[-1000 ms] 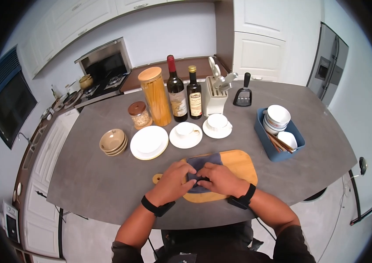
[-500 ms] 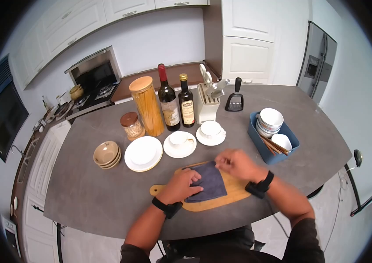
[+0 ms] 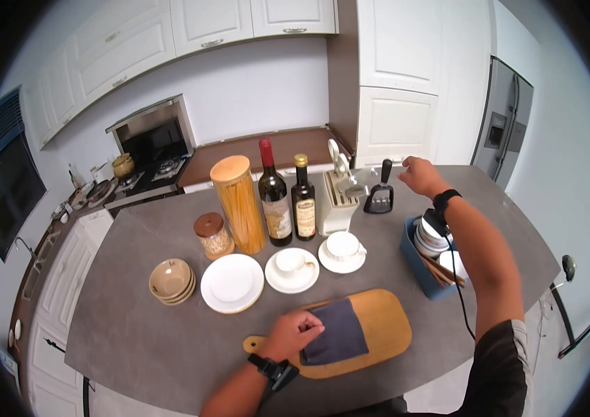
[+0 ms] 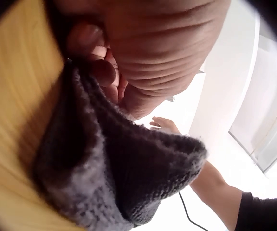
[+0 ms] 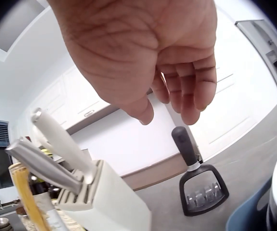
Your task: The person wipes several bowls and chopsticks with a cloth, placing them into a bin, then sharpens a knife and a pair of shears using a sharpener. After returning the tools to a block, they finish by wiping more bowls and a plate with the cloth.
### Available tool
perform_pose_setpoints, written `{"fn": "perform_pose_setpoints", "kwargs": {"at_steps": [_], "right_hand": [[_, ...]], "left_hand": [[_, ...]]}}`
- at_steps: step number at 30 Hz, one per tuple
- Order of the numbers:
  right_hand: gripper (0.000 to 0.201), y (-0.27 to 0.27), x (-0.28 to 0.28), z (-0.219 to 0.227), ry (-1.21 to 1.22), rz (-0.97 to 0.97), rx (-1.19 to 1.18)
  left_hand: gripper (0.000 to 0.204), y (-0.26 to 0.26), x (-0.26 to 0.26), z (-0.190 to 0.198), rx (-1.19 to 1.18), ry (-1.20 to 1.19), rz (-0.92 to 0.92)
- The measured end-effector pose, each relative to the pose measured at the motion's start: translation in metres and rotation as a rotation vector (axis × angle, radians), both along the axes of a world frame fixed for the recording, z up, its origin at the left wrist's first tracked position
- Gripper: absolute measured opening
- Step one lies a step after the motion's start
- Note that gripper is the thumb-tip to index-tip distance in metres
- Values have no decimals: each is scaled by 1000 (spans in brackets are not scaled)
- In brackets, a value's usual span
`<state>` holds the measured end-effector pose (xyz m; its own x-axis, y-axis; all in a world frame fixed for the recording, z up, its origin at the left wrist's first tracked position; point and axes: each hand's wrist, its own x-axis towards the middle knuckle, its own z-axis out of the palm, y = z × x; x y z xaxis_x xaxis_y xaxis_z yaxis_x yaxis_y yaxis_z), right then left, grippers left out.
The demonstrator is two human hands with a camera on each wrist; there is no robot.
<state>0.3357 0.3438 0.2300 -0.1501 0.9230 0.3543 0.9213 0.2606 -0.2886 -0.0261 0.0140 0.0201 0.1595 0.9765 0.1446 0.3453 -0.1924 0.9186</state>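
My left hand (image 3: 297,335) is at the left edge of a folded dark grey-purple cloth (image 3: 338,332), its fingers and thumb bent in to pinch the fabric. In the left wrist view, the cloth (image 4: 143,168) bulges up in thick folds beneath those fingers. Under the cloth lies a wooden cutting board (image 3: 386,326). My right hand (image 3: 425,176) hangs empty in the air over the far right of the table, fingers loosely bent. In the right wrist view it is above a black-handled tool (image 5: 185,144) with a frame and a row of small rollers, beside the white knife block (image 5: 112,204).
A blue bin (image 3: 416,264) with bowls and chopsticks stands under my right forearm. Cups on saucers (image 3: 292,283), a white plate (image 3: 232,302) and brown bowls (image 3: 171,280) line the middle. Behind are a spaghetti jar (image 3: 239,208), a small jar (image 3: 215,238) and two bottles (image 3: 275,208).
Both hands were together on the cloth. My right hand has left it and reached forward and right, towards the roller tool. My left hand stayed at the cloth, which now lies spread flatter.
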Motion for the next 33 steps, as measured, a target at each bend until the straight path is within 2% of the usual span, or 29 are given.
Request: {"fn": "perform_pose_setpoints", "kwargs": {"at_steps": [3,5,8,10,11,13,18,22,25,27,30,33], "right_hand": [[58,42,-6,-10,-96,-48,52],[71,64,-12,-11,-141,-65,-3],[72,91,-19,-20,-158,-40,-23],[73,107,-21,-26,-170,-40,-127],[73,114,-22,-29,-168,-34,-128],[60,124,-25,-35,-151,-28,-139],[51,129,-24,-50,-137,-52,-79],[47,107,-21,-34,-184,-102,41],[50,81,2,7,-209,-125,199],[47,53,24,39,-191,-97,313],[45,-41,28,91,-145,-37,425],[41,-124,24,112,-78,65,402]], "left_hand": [[20,2,-2,-1,-21,20,-4],[20,3,-3,-3,-2,25,-2],[20,4,-3,2,-10,16,11],[20,7,-4,-1,-18,-3,3],[20,8,-5,-2,-20,-1,9],[21,8,-6,-2,-2,14,-4],[22,7,-6,-2,-15,-25,-3],[21,6,-5,-2,-26,-56,8],[18,4,-5,3,0,-21,10],[16,6,-6,-4,16,-87,-13],[15,6,-5,-10,47,-145,-4],[15,4,-7,-10,47,-141,15]]}}
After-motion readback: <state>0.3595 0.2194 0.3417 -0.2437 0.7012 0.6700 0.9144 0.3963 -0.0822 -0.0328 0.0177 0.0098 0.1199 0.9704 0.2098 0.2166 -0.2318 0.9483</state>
